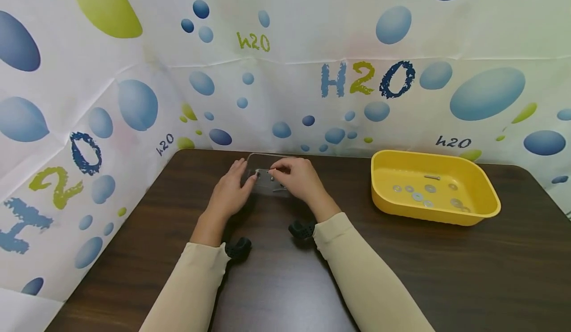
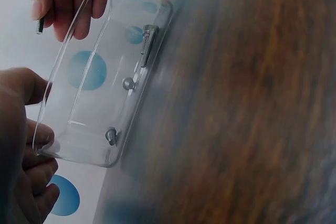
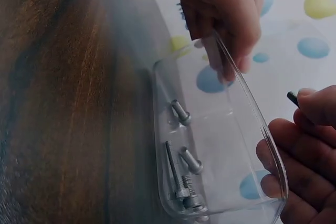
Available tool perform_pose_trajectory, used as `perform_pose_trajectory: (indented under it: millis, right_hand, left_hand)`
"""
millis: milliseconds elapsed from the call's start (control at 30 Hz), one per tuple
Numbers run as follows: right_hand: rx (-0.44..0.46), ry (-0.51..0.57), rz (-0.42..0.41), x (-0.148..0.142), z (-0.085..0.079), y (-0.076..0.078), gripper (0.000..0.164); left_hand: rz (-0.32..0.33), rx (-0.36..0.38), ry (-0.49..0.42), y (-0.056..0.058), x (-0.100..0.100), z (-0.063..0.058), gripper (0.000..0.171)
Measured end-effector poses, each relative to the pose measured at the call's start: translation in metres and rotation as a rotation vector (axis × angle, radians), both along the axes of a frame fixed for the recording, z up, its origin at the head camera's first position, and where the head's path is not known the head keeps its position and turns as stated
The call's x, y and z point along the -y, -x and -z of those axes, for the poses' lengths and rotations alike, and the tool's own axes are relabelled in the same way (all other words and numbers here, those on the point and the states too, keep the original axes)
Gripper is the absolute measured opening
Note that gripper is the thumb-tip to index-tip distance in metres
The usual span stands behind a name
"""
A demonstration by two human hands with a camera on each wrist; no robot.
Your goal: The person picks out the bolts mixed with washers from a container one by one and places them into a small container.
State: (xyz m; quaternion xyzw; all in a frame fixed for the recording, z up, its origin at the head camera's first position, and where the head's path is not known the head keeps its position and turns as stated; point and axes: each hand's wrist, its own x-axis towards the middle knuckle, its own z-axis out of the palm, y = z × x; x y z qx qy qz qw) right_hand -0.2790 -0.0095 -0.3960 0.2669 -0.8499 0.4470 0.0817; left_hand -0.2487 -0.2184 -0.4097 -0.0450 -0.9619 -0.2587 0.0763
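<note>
A clear plastic container point(image 1: 267, 190) sits on the table in front of me. My left hand point(image 1: 227, 188) grips its left side, the thumb on one face of the wall and fingers on the other. Above the container's right part, my right hand point(image 1: 298, 177) pinches a small dark threaded screw point(image 3: 293, 99) between thumb and fingertip. Its threaded end also sticks out in the left wrist view. Several metal fasteners lie inside the container: a short bolt point(image 3: 181, 112), another short bolt point(image 3: 190, 160), and a long thin screw point(image 3: 174, 169) beside a thicker one point(image 3: 191, 192).
To the right stands a yellow tray point(image 1: 428, 215) with several washers and one screw point(image 1: 431, 177) in it. The dark wooden table point(image 1: 446, 272) ends at a patterned white sheet point(image 1: 294, 89) behind and on the left. Black wrist mounts point(image 1: 238, 249) hang under both sleeves.
</note>
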Motion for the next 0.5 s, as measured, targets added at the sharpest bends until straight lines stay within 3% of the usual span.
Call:
perform_pose_trajectory:
  millis: [500]
  right_hand:
    - [-0.048,-0.149,-0.021,0.0067,0.0043,-0.0011,0.019]
  left_hand:
    - [0.036,-0.036,-0.041,-0.0021,0.0027,0.0058,0.064]
